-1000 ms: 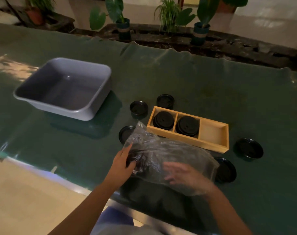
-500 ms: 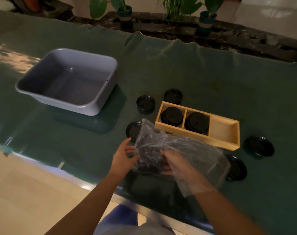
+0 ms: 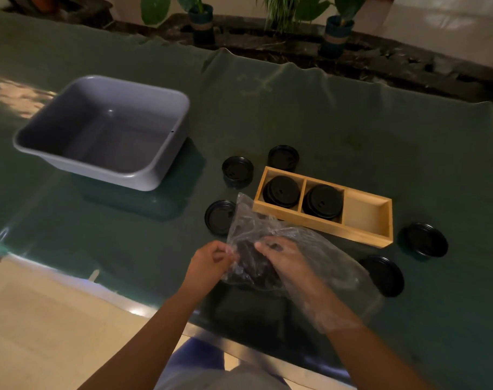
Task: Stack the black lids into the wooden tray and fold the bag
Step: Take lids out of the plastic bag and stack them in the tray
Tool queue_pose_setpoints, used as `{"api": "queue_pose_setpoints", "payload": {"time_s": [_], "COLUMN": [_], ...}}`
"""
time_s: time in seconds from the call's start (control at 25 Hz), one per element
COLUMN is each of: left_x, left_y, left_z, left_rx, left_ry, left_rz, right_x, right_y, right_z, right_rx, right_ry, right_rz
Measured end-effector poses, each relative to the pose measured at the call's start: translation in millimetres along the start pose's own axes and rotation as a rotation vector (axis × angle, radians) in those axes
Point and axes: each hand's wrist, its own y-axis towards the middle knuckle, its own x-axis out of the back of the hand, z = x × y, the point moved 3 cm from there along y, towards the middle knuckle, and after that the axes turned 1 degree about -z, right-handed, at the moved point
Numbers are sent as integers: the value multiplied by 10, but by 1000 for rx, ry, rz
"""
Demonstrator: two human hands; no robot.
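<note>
A clear plastic bag (image 3: 248, 220) with black lids (image 3: 249, 258) inside is held above the table's near edge. My left hand (image 3: 211, 261) pinches the bag's left side. My right hand (image 3: 284, 263) is inside the bag, fingers on the lids there. Behind it lies the wooden tray (image 3: 363, 237) with three compartments: lid stacks (image 3: 281, 191) (image 3: 322, 201) fill the left and middle ones, and the right one holds nothing. Loose lids lie around the tray, at its left (image 3: 218, 216), back (image 3: 237, 168) (image 3: 283, 157) and right (image 3: 423, 239) (image 3: 383, 274).
A grey plastic tub (image 3: 104, 130) stands at the left on the green table cover (image 3: 352, 122). Potted plants (image 3: 203, 23) line a dark ledge behind the table. The table's near edge runs just under my forearms.
My right hand has gone deeper into the bag, toward its left end. My left hand has closed from a flat hold to a pinch on the bag. The view has shifted down.
</note>
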Motion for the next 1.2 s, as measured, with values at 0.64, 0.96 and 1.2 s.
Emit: {"api": "queue_pose_setpoints", "payload": {"time_s": [0.64,0.96,1.2], "left_x": [-81,-1037,-1119], "left_y": [-325,-201,19], "left_z": [-508,-108,106], "left_rx": [-748,-637,-353], "left_ry": [652,993,1115], "left_rz": [-177,389,434], "right_x": [707,1005,1018], "right_y": [-233,-408,-492], "right_z": [-502,-794,-1063], "right_rx": [93,90,18], "right_ry": [-125,148,470], "right_rz": [-59,-6,-130]}}
